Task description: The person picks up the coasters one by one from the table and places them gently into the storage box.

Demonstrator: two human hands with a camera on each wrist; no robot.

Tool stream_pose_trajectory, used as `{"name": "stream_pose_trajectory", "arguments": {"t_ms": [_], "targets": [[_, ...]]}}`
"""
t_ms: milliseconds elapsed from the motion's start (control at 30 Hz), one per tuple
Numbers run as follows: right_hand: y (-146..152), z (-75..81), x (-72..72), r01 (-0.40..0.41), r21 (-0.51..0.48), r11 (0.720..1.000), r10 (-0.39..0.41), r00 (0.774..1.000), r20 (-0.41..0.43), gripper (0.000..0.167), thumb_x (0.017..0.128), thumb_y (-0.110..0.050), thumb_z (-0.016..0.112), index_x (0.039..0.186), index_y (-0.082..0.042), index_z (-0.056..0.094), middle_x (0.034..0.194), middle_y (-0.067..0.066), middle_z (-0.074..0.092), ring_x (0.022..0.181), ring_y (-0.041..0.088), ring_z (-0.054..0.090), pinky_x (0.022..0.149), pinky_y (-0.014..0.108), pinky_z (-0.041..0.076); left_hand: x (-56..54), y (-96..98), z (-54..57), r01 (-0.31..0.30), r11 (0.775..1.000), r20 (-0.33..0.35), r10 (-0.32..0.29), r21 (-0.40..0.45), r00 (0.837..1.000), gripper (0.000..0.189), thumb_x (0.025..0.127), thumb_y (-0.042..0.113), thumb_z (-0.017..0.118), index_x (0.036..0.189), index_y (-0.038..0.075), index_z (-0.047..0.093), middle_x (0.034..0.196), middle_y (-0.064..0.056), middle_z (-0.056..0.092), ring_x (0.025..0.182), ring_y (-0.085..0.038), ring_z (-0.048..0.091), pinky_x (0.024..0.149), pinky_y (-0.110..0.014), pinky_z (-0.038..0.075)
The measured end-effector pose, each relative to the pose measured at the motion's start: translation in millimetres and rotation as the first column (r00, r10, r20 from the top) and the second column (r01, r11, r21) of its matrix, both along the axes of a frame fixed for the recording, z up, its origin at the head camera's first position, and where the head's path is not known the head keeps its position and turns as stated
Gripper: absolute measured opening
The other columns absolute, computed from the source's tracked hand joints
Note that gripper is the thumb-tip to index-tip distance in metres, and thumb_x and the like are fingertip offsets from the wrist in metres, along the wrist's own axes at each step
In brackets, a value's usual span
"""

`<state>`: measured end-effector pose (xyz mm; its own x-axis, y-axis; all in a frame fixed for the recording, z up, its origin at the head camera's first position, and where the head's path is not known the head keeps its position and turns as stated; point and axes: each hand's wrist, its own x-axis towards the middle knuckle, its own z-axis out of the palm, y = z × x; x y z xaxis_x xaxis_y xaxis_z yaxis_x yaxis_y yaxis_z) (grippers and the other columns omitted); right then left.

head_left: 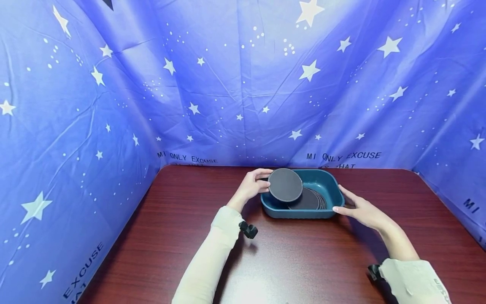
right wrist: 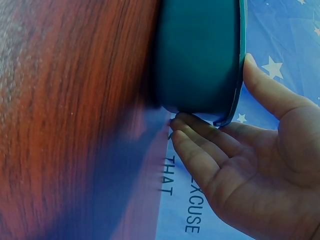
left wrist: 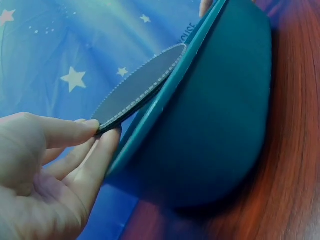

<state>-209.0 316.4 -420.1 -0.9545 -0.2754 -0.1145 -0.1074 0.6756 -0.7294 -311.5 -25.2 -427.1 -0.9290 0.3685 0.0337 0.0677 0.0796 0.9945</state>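
Observation:
My left hand (head_left: pixel 252 185) pinches a dark grey round coaster (head_left: pixel 285 185) between thumb and fingers. Tilted over the left end of a teal basin (head_left: pixel 300 214), this coaster shows a pale stitched edge (left wrist: pixel 145 92) in the left wrist view. Several more dark coasters (head_left: pixel 307 199) lie fanned in an overlapping stack on the basin floor, partly hidden by the held one. At the basin's right end is my right hand (head_left: pixel 362 211), its thumb on the rim. In the right wrist view, its fairly straight fingers (right wrist: pixel 200 145) lie against the outside wall.
The basin stands near the back edge of a dark red wood-grain table (head_left: pixel 197 202). Blue star-printed cloth (head_left: pixel 243 84) hangs behind and at both sides. Each sleeve has a small black clip-like piece (head_left: pixel 248 230) at the wrist.

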Motion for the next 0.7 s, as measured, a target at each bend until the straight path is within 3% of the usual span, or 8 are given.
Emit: {"name": "stream_pose_trajectory", "arguments": {"t_ms": [267, 467, 600, 700], "targets": [[-1, 1.2, 1.1, 0.002, -0.010, 1.000, -0.002, 1.000, -0.009, 0.090, 0.098, -0.032, 0.063, 0.159, 0.001, 0.005, 0.157, 0.038, 0.020, 0.141, 0.058, 0.027, 0.108, 0.071, 0.032, 3.9, 20.0, 8.9, 0.018, 0.986, -0.037, -0.025, -0.163, 0.999, 0.045, 0.088, -0.014, 0.061, 0.130, 0.001, 0.063, 0.129, -0.023, 0.065, 0.083, -0.014, 0.068, 0.077, -0.033, 0.063], [-1, 0.5, 1.2, 0.000, -0.030, 1.000, 0.000, 1.000, -0.008, 0.089, 0.098, -0.030, 0.063, 0.158, 0.001, 0.005, 0.157, 0.038, 0.019, 0.141, 0.058, 0.027, 0.109, 0.070, 0.032, 7.1, 35.5, 10.9, 0.025, 0.947, -0.083, -0.055, -0.321, 0.995, 0.042, 0.089, -0.013, 0.062, 0.127, 0.003, 0.066, 0.125, -0.019, 0.067, 0.087, -0.020, 0.071, 0.072, -0.029, 0.063], [-2, 0.6, 1.4, 0.000, -0.022, 1.000, 0.000, 1.000, -0.012, 0.089, 0.098, -0.030, 0.063, 0.158, 0.002, 0.006, 0.157, 0.038, 0.020, 0.141, 0.058, 0.028, 0.109, 0.070, 0.033, 8.7, 44.1, 11.9, 0.017, 0.883, -0.107, -0.076, -0.469, 0.991, 0.040, 0.091, -0.010, 0.061, 0.128, 0.006, 0.065, 0.125, -0.016, 0.068, 0.091, -0.020, 0.072, 0.073, -0.025, 0.062], [-2, 1.4, 1.5, -0.001, -0.019, 1.000, 0.001, 1.000, -0.013, 0.089, 0.098, -0.030, 0.063, 0.158, 0.002, 0.006, 0.157, 0.038, 0.020, 0.141, 0.057, 0.028, 0.108, 0.070, 0.033, 10.0, 49.3, 13.8, -0.005, 0.785, -0.150, -0.111, -0.619, 0.982, 0.039, 0.093, -0.003, 0.062, 0.130, 0.011, 0.065, 0.127, -0.009, 0.069, 0.105, -0.019, 0.070, 0.085, -0.025, 0.059]]}}
